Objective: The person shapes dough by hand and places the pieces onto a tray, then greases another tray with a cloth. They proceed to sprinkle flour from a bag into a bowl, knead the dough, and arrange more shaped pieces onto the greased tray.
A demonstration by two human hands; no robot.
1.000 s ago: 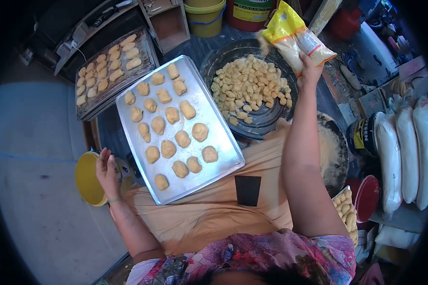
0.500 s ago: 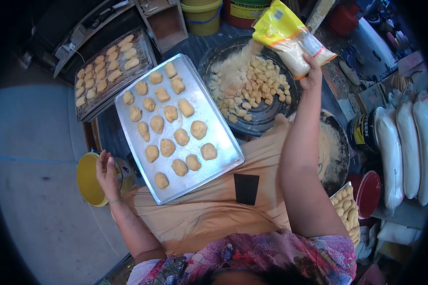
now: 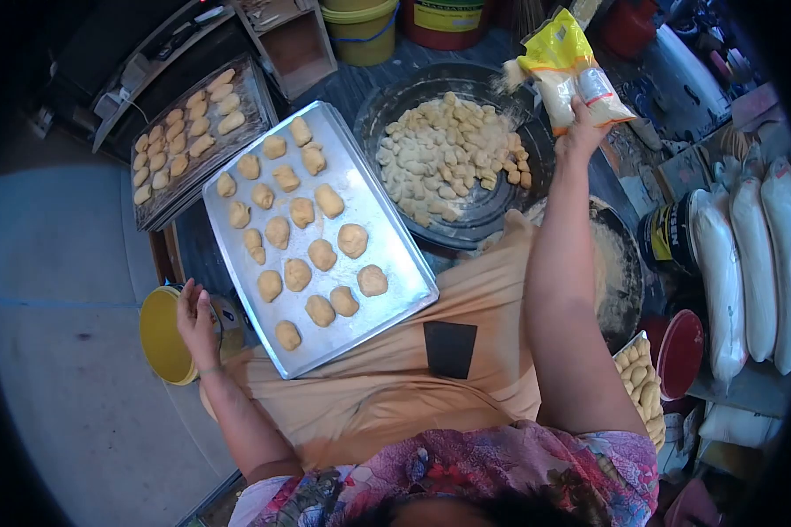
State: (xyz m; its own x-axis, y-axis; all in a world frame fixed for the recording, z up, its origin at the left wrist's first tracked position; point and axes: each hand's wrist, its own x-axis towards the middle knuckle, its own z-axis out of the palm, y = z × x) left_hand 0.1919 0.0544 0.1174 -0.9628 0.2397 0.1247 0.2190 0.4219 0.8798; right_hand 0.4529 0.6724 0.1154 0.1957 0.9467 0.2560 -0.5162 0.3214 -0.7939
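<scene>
My right hand (image 3: pixel 582 133) grips the lower end of a yellow-and-clear plastic bag of pale powdery crumbs (image 3: pixel 571 86), held tilted over the right side of a round black basin (image 3: pixel 479 230). Crumbs (image 3: pixel 511 77) spill from its mouth at the left. Inside the basin lies a heap of small dough pieces (image 3: pixel 431 154), mostly dusted pale; some at the right look browner. My left hand (image 3: pixel 199 327) is empty, its fingers stretched out beside a yellow bucket (image 3: pixel 163 338). Between my arms, a metal tray (image 3: pixel 373 316) with rows of dough balls (image 3: pixel 322 255) rests partly over my lap.
Another tray (image 3: pixel 259 105) of shaped dough stands at the far left. A second dark basin (image 3: pixel 628 307) with powder sits right of my knee. Tall filled plastic bags (image 3: pixel 719 290), a red bucket (image 3: pixel 679 351) and a tray of dough pieces (image 3: pixel 643 386) line the right.
The bag has moved right, and its stream of crumbs now falls on the basin's right side. Pale powder covers more of the dough pieces. My left hand stays nearly still.
</scene>
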